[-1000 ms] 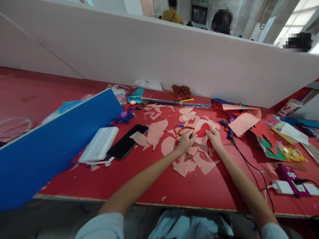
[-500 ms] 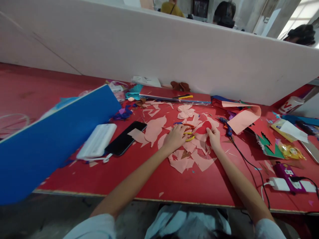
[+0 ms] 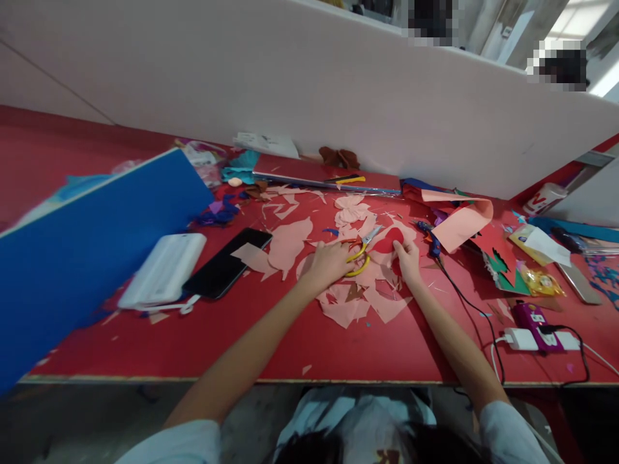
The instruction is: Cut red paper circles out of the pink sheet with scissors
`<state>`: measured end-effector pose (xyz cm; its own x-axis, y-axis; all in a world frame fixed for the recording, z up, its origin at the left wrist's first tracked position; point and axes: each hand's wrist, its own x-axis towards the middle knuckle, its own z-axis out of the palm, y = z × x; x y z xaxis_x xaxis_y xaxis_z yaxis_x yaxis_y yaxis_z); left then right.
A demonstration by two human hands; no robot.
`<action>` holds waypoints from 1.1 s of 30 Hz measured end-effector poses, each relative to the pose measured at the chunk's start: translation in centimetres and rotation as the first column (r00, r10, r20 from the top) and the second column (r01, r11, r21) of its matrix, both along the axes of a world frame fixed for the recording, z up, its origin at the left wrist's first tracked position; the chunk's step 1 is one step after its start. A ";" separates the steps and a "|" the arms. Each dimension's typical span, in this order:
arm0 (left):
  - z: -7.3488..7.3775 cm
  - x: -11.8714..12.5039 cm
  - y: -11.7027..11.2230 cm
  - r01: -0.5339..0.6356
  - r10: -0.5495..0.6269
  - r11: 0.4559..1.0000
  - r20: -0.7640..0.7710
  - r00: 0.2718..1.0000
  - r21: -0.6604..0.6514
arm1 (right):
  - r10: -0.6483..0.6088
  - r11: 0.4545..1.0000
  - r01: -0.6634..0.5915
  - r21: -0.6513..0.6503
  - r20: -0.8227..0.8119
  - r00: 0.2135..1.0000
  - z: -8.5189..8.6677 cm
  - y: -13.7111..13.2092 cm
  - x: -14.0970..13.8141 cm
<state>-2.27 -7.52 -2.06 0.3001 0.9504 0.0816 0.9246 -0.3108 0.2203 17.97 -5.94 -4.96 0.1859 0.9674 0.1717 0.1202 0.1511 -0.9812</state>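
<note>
right hand (image 3: 409, 261) nearly closed, in a pinch on the edge of a red rounded piece (image 3: 388, 241), just above the pink scraps (image 3: 344, 308) toward the middle of the red table (image 3: 348, 364). left hand (image 3: 333, 261) palm down over the same litter, with fingers close together and slightly bent, right at the yellow-handled scissors (image 3: 363, 247); too much overlap to tell whether gripped or only touched, hence impossible to say how firmly closed. blades up and away from the wrist, toward the red piece, seemingly apart from it. by the look of it, a stage of cutting small shapes, probably with no cut under way. for any further snip, best to seat thumb and finger in the loops, turn the blades to the red edge and keep the pinch clear of the cutting line. worth watching for loose scraps near the blades, easy to catch by mistake. off to the left, a black phone (image 3: 220, 270) partly under a pink offcut (image 3: 251, 256).
</note>
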 end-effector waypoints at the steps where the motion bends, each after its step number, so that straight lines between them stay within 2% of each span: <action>1: 0.1 -0.1 0.1 -0.008 0.008 1.000 -0.016 1.000 -0.018 | -0.006 1.000 0.006 -0.005 -0.002 1.000 -0.1 0.1 0.0; 6: 0.1 -0.8 1.0 -0.122 0.120 0.992 -0.050 0.991 -0.026 | -0.002 1.000 0.002 0.016 0.005 1.000 -0.6 0.7 0.4; 10: 0.0 -1.3 1.3 -0.234 0.235 0.970 0.006 0.972 -0.068 | -0.026 0.999 0.026 0.023 0.014 1.000 -0.8 1.2 0.8; 13: -0.2 -1.3 1.4 -0.225 0.218 0.974 0.131 0.967 0.038 | -0.041 0.999 0.041 0.036 -0.001 0.999 -0.7 1.5 1.0; 15: -0.3 -0.9 1.4 -0.174 0.136 0.978 0.287 0.948 0.113 | 0.020 0.999 -0.019 0.037 -0.034 0.999 -0.6 1.6 1.0; 17: -0.3 -0.3 1.4 -0.101 0.044 0.992 0.521 0.852 0.082 | 0.128 0.992 -0.125 0.034 -0.079 0.989 -0.4 1.3 0.7; 18: -0.3 0.2 1.2 -0.044 0.014 0.999 0.646 0.763 0.030 | 0.189 0.982 -0.187 0.030 -0.104 0.976 -0.2 1.1 0.5; 20: -0.3 1.0 0.9 0.087 0.032 0.992 0.835 0.549 -0.095 | 0.269 0.963 -0.270 0.019 -0.155 0.950 0.1 0.5 -0.1; 22: -0.3 1.8 0.3 0.206 0.059 0.967 0.915 0.398 -0.152 | 0.316 0.946 -0.324 -0.022 -0.169 0.934 0.5 -0.1 -0.6; 24: -0.5 2.3 -0.2 0.285 0.087 0.940 0.941 0.328 -0.186 | 0.347 0.932 -0.360 -0.048 -0.175 0.921 0.8 -0.5 -0.9; 28: -1.2 2.6 -0.5 0.338 0.224 0.890 0.939 0.260 -0.306 | 0.410 0.904 -0.424 -0.055 -0.169 0.896 0.9 -0.7 -1.0; 33: -1.6 2.7 -0.4 0.346 0.296 0.882 0.947 0.121 -0.320 | 0.397 0.911 -0.405 -0.074 -0.100 0.912 1.1 -0.6 -0.8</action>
